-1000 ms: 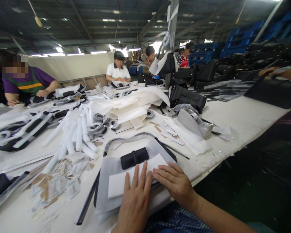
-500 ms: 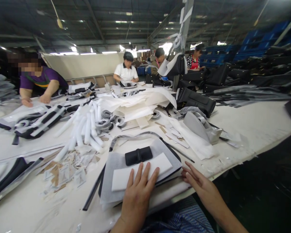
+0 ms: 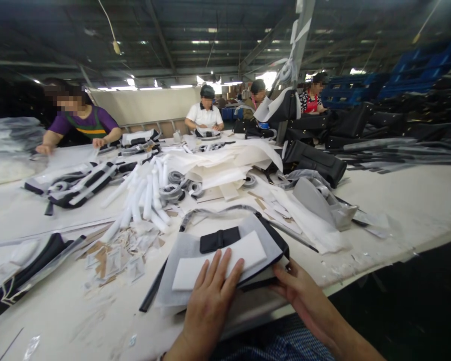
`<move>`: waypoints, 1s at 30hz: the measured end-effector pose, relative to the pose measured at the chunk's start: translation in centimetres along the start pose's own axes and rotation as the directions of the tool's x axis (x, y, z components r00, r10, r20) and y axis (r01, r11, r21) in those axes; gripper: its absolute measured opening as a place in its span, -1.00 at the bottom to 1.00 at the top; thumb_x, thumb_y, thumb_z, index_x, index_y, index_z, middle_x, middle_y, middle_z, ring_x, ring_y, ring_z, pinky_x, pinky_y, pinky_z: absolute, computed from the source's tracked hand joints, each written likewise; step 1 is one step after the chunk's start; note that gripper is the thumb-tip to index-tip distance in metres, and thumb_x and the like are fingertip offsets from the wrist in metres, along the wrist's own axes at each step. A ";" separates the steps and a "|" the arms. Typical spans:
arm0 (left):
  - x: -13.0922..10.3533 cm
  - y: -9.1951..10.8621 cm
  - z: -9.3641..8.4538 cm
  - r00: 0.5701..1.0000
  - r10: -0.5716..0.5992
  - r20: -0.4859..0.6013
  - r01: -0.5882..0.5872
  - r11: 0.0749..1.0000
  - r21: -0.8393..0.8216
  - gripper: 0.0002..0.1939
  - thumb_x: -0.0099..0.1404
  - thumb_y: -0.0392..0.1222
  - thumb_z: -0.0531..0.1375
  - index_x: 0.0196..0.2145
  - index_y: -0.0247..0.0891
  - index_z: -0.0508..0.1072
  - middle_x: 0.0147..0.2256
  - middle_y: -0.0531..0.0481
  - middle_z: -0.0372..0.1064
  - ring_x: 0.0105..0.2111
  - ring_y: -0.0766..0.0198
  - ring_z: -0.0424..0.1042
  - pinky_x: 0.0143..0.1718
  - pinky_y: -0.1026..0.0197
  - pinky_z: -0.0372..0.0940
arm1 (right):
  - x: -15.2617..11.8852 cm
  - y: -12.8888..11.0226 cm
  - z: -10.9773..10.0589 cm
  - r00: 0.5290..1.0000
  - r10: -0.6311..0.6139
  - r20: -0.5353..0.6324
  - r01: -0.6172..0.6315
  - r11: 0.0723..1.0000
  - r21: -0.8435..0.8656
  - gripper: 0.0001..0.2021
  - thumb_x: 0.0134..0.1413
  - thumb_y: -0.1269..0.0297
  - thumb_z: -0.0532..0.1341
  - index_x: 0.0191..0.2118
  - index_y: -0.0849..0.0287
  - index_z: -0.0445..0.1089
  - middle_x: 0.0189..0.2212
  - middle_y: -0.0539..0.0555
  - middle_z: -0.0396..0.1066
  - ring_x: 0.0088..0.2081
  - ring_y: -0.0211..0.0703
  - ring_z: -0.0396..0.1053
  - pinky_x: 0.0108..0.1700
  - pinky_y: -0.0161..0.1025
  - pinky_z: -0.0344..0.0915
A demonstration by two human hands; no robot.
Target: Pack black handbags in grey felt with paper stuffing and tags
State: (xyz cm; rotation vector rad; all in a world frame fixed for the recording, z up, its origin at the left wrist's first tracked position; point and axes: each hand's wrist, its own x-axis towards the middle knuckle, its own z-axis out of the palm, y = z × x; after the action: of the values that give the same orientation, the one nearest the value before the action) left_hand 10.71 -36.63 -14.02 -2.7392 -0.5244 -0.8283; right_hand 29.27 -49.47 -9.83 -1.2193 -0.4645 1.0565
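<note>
Has the black bag (image 3: 277, 241) flat on the table (image 3: 406, 210) straight ahead, long axis slanting from near left to far right, much as with the white pad (image 3: 248, 252) on the pale sheet (image 3: 184, 250) over it. Rests the left hand (image 3: 212, 301) palm down on the pad's near side, fingers slightly apart, clamped on nothing. Sets the right hand (image 3: 298, 283) at the bag's near right corner, thumb toward the near side; cannot tell, with fingertips partly hidden, whether this grip is clamped or only touching. Makes the right hand the nearer one to that corner, with the strap (image 3: 191, 215) curving along the far side, well apart from both
</note>
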 end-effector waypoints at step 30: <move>-0.2 -5.9 -0.4 0.978 -0.116 -0.172 0.094 0.987 -0.132 -0.19 0.36 -0.39 0.08 0.44 -0.16 -0.21 0.32 -0.20 0.11 0.23 0.02 0.29 0.11 0.05 0.39 | 12.6 -7.6 -15.2 0.880 -0.453 -0.143 -0.223 -0.127 -0.967 -0.83 0.26 0.21 0.27 -0.23 0.23 0.48 -0.18 0.10 0.50 -0.09 -0.06 0.45 0.05 0.05 0.34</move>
State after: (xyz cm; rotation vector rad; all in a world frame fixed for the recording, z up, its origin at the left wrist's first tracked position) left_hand 7.95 -31.45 -13.10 -2.7280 -0.6042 -1.1574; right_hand 50.22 -46.68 -10.81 -2.7170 -1.1084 -0.1392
